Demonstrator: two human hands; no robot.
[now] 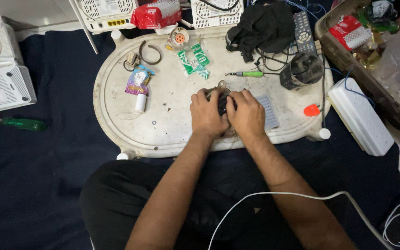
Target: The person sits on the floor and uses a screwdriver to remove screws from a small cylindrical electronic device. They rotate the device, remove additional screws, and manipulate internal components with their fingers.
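While gripped, small black part (mostly hidden) between closed left hand and right hand.

Both arms reach forward from the body and come close together. The left hand and the right hand sit side by side, knuckles up. Their fingers are curled in tight and the thumbs touch.

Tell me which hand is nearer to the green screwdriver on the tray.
Right. The right hand lies just below the green screwdriver; the left hand is further to its left, both clasping a small dark part.
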